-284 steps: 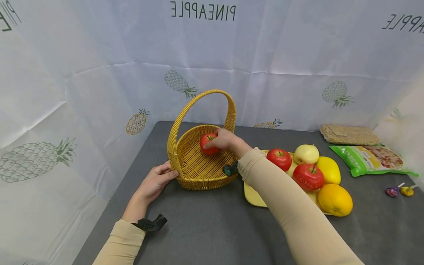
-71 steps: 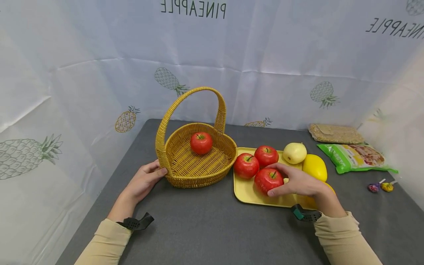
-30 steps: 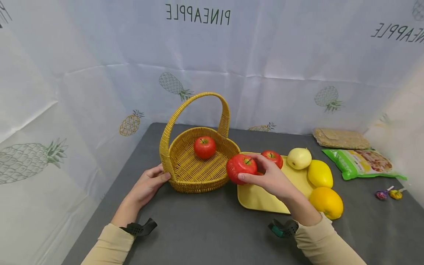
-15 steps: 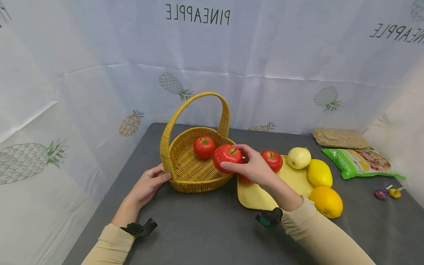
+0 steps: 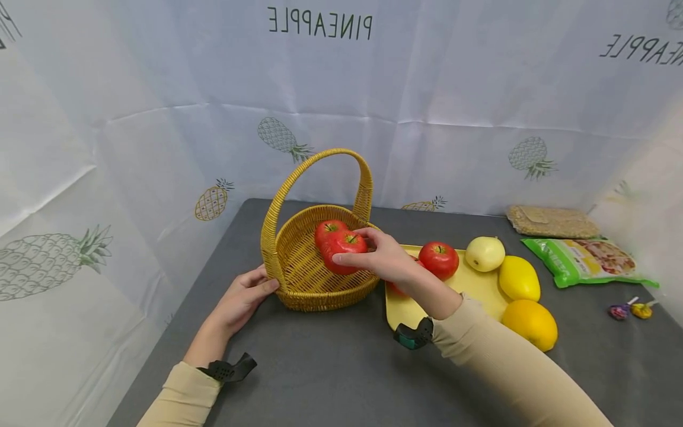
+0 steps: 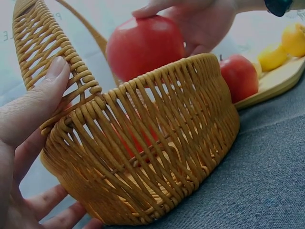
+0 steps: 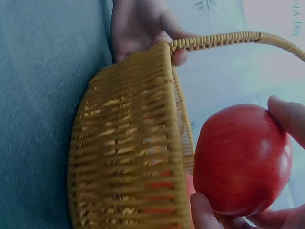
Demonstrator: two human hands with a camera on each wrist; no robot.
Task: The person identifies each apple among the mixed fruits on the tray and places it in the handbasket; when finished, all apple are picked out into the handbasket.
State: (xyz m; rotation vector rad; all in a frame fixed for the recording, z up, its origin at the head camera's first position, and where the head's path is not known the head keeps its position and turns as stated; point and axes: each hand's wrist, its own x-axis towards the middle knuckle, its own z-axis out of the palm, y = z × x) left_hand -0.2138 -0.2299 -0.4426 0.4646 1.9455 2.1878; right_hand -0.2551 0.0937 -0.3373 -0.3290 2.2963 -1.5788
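Note:
My right hand (image 5: 392,264) holds a red apple (image 5: 337,248) over the yellow wicker basket (image 5: 320,301). In the right wrist view, thumb and fingers close round this apple (image 7: 243,157), just beyond the rim. Seen from the left wrist, the apple (image 6: 145,47) is above the rim, and part of the right hand is hidden behind it. A second red apple (image 5: 328,227) lies inside the basket, partly covered by the held one. My left hand (image 5: 240,301) grips the basket's left side at the handle's foot, its thumb over the rim and other fingers against the outer wall.
Right of the basket, a yellow tray (image 5: 480,290) bears a red apple (image 5: 439,261), another mostly behind my right hand, a pale yellow pear-like fruit (image 5: 485,254), a yellow fruit (image 5: 519,279) and an orange (image 5: 530,324). Farther right are two packets (image 5: 592,260) and two lollipops (image 5: 620,311).
The right hand lifted the apple from the tray and carried it left, over the basket. Earlier it placed the first apple inside. The left hand keeps its grip on the basket.

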